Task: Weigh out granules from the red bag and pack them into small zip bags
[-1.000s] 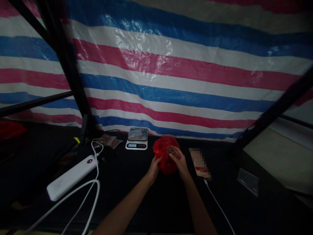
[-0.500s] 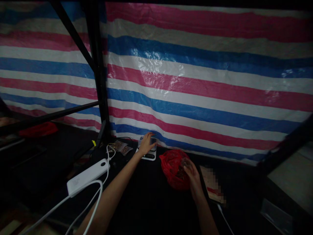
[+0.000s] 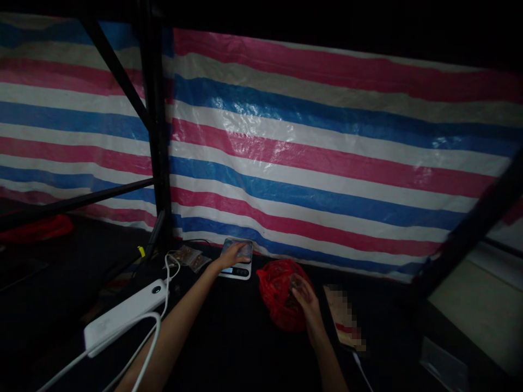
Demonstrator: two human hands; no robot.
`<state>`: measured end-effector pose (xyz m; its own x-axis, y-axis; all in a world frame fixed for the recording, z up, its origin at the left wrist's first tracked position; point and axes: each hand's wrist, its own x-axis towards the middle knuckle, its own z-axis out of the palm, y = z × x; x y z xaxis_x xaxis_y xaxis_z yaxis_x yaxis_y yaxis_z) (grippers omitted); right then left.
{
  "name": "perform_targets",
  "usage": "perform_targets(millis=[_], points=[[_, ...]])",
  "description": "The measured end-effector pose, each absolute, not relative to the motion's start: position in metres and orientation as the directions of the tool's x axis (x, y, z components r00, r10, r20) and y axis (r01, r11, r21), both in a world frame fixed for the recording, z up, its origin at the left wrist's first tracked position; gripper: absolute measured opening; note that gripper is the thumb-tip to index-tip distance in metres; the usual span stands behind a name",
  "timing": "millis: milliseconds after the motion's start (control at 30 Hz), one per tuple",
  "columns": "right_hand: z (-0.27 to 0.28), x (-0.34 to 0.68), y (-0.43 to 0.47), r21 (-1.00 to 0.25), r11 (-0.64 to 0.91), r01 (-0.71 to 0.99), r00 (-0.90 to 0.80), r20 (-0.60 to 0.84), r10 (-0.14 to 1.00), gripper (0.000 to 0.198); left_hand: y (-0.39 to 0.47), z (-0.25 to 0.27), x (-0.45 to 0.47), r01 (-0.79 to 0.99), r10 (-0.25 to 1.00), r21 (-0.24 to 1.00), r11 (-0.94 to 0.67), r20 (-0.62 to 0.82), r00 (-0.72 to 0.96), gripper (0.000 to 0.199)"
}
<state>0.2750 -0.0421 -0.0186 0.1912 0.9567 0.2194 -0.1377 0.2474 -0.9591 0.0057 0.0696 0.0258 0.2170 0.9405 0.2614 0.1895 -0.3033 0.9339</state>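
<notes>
My left hand point(image 3: 233, 257) reaches over a small white digital scale point(image 3: 241, 274) with a lit display. Its fingers stretch to the right across the scale's plate, and what lies under them is hard to make out. A red plastic bag point(image 3: 273, 296) stands open to the right of the scale, with dark small contents inside. At the bag's right side is my right hand point(image 3: 305, 296), its fingers curled together over the opening. Whatever those fingers hold is too dark to name.
Small clear bags of brownish pieces point(image 3: 190, 257) lie left of the scale. A white power bank point(image 3: 125, 316) with white cables lies at the left. Right of the red bag is a phone-like device point(image 3: 343, 318) on a cable; a clear plastic bag point(image 3: 443, 362) lies farther right. Striped sheeting point(image 3: 306, 163) hangs behind.
The view has shifted, moving the scene slightly left and down. My left hand has lowered over the scale, and the display now shows lit. My right hand stays at the red bag.
</notes>
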Motion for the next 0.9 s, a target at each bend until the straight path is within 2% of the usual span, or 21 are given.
perform_targets(millis=[100,167,333,533,700,800,900], points=[[-0.019,0.269,-0.044,-0.958,0.276,-0.083,0.169,0.259,0.951,0.041,0.031,0.013,0.019,0.07,0.862,0.936,-0.344,0.286,0.418,0.052],[-0.018,0.263,-0.047,-0.957,0.288,-0.023,0.15,0.282,0.948,0.041,0.005,0.004,0.03,-0.034,0.82,0.957,-0.287,0.264,0.508,0.053],[-0.011,0.249,-0.062,-0.938,0.291,0.189,0.044,0.304,0.952,0.041,-0.028,-0.003,0.046,-0.116,0.772,0.975,-0.191,0.222,0.596,0.057],[0.005,0.242,-0.077,-0.835,0.367,0.41,-0.07,0.373,0.925,0.04,-0.029,0.0,0.049,-0.133,0.7,0.981,-0.141,0.194,0.687,0.055],[0.028,0.238,-0.08,-0.683,0.418,0.599,-0.193,0.383,0.903,0.038,-0.034,0.003,0.049,-0.085,0.736,0.977,-0.194,0.202,0.646,0.047],[0.041,0.237,-0.08,-0.548,0.422,0.722,-0.272,0.337,0.902,0.04,-0.037,0.003,0.05,-0.138,0.751,0.98,-0.144,0.199,0.63,0.042],[0.051,0.235,-0.08,-0.398,0.425,0.813,-0.328,0.29,0.899,0.041,-0.037,0.0,0.052,-0.154,0.762,0.983,-0.105,0.179,0.623,0.045]])
